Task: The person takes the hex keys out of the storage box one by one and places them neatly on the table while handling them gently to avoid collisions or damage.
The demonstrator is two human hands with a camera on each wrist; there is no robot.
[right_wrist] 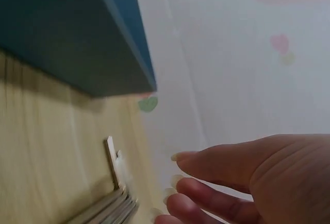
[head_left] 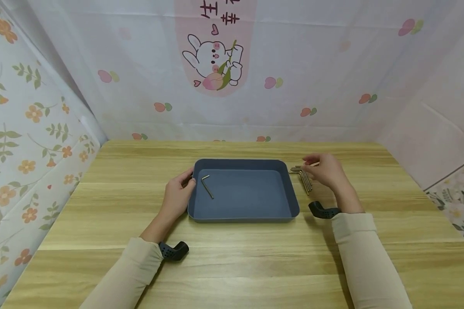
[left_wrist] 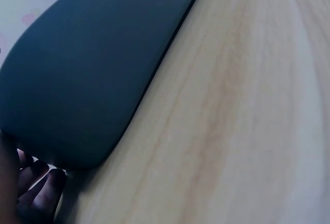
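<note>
A dark blue-grey rectangular tray (head_left: 243, 219) lies on the table, with one L-shaped hex key (head_left: 207, 188) inside near its left end. At the tray's left wall, my left hand (head_left: 176, 193) holds the rim; in the left wrist view its curled fingers (left_wrist: 44, 185) show beside the tray's outer wall (left_wrist: 98, 69). Several more hex keys (head_left: 304, 180) lie bunched to the right of the tray. Just over that bunch is my right hand (head_left: 326, 171). The right wrist view shows its thumb and fingers apart, nothing between them, with the hex keys (right_wrist: 111, 208) below left.
The wooden table (head_left: 232, 266) stretches around the tray on all sides. A printed white curtain (head_left: 139, 86) hangs behind the table's far edge, and a floral cloth (head_left: 31, 163) hangs at the left. Each wrist wears a black camera mount.
</note>
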